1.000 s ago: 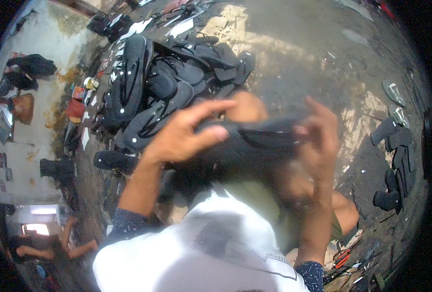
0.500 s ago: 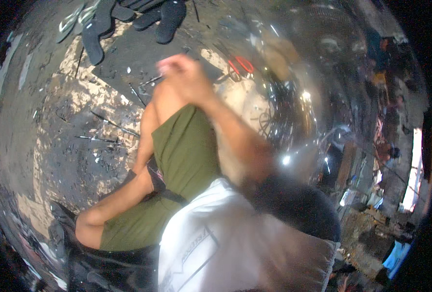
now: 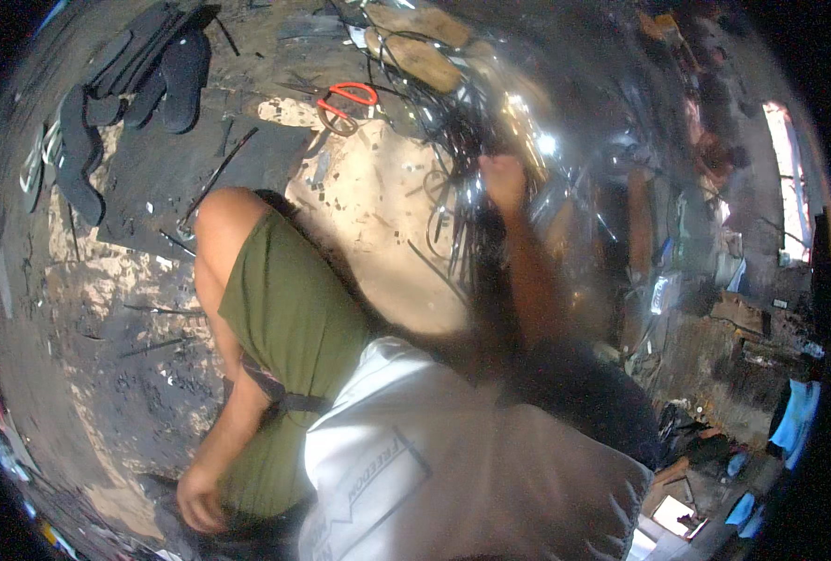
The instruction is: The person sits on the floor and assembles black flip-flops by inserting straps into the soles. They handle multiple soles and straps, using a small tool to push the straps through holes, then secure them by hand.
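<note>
My right hand (image 3: 503,178) reaches out over a tangle of thin dark strips (image 3: 467,201) and shiny clear plastic (image 3: 546,140). Its fingers are curled closed, and what they hold, if anything, is hidden. Scissors with red handles (image 3: 352,93) lie to the left of that hand. Between the strips and my legs is a tan sheet (image 3: 378,220) sprinkled with small dark scraps. My left hand does not show.
Several black shoe soles (image 3: 180,89) lie at the far left, near a dark flat sheet (image 3: 158,173). Two brown sole-shaped pieces (image 3: 420,61) rest beyond the scissors. My bent legs in green shorts (image 3: 294,299) fill the near left. Clutter and a blue piece (image 3: 794,421) lie at right.
My right hand has moved right, from above my knee to the strips and plastic. The view has turned, so the scissors, soles and my legs appear farther left.
</note>
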The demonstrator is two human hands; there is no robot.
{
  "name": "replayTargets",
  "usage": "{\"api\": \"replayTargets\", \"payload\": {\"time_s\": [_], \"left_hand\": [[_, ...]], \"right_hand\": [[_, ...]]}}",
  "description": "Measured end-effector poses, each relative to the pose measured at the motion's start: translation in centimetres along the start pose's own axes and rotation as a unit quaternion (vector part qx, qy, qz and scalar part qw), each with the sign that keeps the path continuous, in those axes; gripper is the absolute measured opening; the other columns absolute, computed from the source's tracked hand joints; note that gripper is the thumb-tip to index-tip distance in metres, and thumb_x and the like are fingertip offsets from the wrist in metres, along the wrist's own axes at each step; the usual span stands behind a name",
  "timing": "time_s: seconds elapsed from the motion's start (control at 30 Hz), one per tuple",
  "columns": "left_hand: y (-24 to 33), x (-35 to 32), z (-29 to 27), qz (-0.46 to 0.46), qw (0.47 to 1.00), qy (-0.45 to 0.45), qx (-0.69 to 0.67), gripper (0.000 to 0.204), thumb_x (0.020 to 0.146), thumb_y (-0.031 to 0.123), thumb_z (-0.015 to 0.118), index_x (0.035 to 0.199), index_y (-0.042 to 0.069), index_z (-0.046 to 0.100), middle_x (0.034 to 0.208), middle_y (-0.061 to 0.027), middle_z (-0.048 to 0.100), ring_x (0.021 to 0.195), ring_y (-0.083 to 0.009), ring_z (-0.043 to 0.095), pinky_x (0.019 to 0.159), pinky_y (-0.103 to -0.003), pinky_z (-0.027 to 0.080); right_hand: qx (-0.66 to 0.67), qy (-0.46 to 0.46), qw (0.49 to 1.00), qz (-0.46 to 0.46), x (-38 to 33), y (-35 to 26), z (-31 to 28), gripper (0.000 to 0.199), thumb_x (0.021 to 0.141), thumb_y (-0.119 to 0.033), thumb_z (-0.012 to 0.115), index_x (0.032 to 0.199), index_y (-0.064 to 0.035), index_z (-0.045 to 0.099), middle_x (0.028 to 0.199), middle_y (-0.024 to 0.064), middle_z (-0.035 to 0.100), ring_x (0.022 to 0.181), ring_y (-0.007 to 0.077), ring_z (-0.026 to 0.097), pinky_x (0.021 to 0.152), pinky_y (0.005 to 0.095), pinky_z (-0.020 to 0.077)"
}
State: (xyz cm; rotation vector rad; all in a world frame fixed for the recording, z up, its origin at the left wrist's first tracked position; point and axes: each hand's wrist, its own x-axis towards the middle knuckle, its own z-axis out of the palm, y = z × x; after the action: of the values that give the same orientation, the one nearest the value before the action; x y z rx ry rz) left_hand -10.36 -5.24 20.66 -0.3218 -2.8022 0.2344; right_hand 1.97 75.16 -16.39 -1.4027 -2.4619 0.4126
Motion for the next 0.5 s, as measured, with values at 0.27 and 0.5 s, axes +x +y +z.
{"api": "replayTargets", "payload": {"time_s": [0.27,0.5], "left_hand": [[-0.6,-0.3,3.6,-0.115,0.964,-0.005,-0.241,0.036,0.108,0.017,0.053,0.138,-0.001,0.059,0.136,-0.0210,0.060,0.119,-0.0348,0.063,0.094,-0.045,0.059],[-6.3,-3.5,9.2,-0.271,0.859,-0.012,-0.433,0.054,0.106,0.034,0.051,0.149,0.002,0.050,0.149,-0.0252,0.050,0.134,-0.0383,0.052,0.111,-0.051,0.044]], "right_hand": [[-0.170,-0.021,0.985,-0.012,2.0,-8.8,-1.3,0.060,0.082,-0.054,0.075,0.100,0.0030,0.068,0.111,0.0282,0.070,0.105,0.0445,0.067,0.093,0.0519,0.0538],[0.270,-0.135,0.953,0.023,4.1,-12.7,-9.0,0.021,0.090,-0.020,0.067,0.082,-0.0004,0.068,0.075,0.0072,0.069,0.070,0.0143,0.068,0.064,0.0324,0.0556]]}}
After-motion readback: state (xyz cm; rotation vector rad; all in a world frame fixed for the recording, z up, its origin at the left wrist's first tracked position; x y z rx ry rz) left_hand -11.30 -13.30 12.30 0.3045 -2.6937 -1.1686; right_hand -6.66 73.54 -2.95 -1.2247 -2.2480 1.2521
